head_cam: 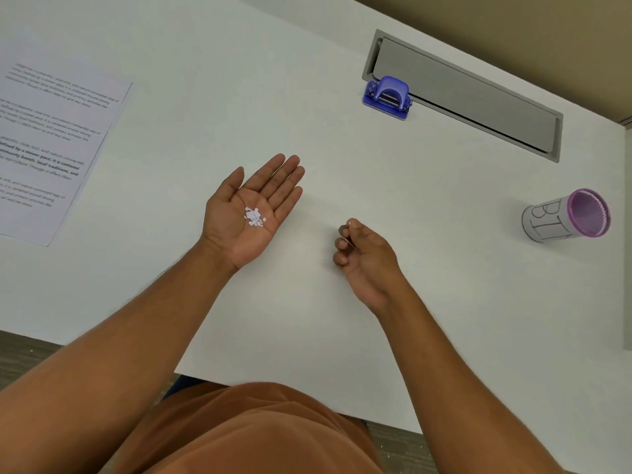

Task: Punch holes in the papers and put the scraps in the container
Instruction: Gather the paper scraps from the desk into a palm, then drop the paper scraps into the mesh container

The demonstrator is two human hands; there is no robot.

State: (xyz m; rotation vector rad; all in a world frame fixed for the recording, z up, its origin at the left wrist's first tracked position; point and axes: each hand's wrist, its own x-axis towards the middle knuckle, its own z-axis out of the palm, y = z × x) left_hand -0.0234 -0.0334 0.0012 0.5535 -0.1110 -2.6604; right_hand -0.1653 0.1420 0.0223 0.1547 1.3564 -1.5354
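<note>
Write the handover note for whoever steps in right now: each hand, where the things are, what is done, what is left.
Left hand: open, palm up, a small pile of scraps on it.
Right hand: fingers pinched together over the table; a pinched scrap can't be confirmed.
Punch: far side, by the grey cable hatch.
Papers: far left, flat.
Container: far right, labelled BIN.
Done: scraps gathered in the palm.
Left: tip them into the container; whether punching is finished can't be told.

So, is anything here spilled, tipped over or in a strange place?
Nothing is spilled. The paper scraps lie in a small heap in the open left hand. The container looks odd: its mouth seems tilted toward the camera, though that may be lens distortion.
</note>
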